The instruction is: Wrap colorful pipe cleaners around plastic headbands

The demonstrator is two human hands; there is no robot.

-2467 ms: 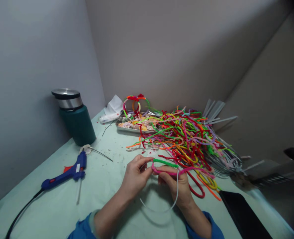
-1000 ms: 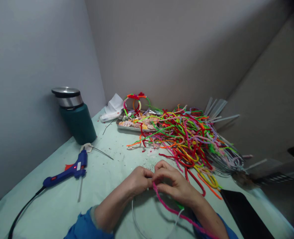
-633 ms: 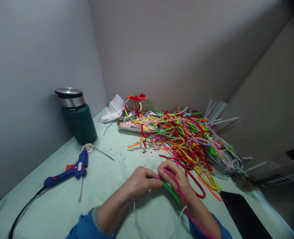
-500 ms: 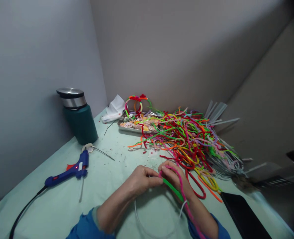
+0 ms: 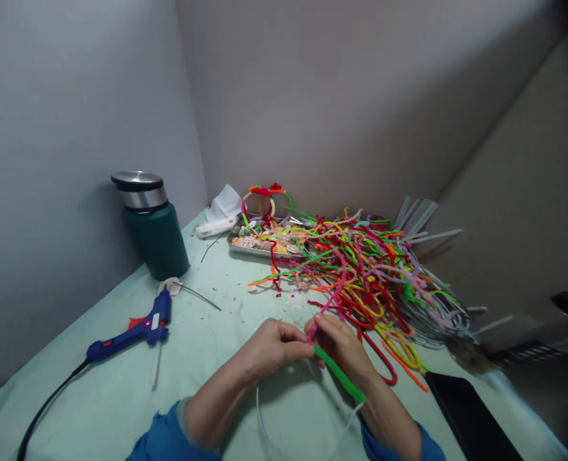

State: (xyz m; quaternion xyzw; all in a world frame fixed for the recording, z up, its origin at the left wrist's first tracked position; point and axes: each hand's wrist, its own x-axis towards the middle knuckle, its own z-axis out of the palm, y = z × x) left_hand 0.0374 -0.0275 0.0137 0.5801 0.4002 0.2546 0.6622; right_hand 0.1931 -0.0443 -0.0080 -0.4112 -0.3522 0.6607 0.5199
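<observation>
A thin white hoop (image 5: pixel 260 415) hangs below my hands, its upper right part covered by green pipe cleaner (image 5: pixel 339 372). My left hand (image 5: pixel 275 349) pinches the hoop between thumb and fingers, at the left end of the green stretch. Beside it, my right hand (image 5: pixel 345 349) is closed on a pink pipe cleaner (image 5: pixel 329 303) where it meets the hoop. The pink strand's loose length points up and away, over the table toward the pile. My fingers hide the exact spot where pink and green join.
A tangled pile of pipe cleaners (image 5: pixel 360 256) spreads at back right, beside a metal tray (image 5: pixel 259 251) of small decorations and finished-looking hoops. At left are a blue glue gun (image 5: pixel 161 317) with its light on and a green bottle (image 5: pixel 156 240). A black flat object (image 5: pixel 470 410) lies right.
The pink pipe cleaner's free end has swung from hanging down over my right forearm to pointing up and away. My right fingers have shifted around the hoop; my left hand stays put.
</observation>
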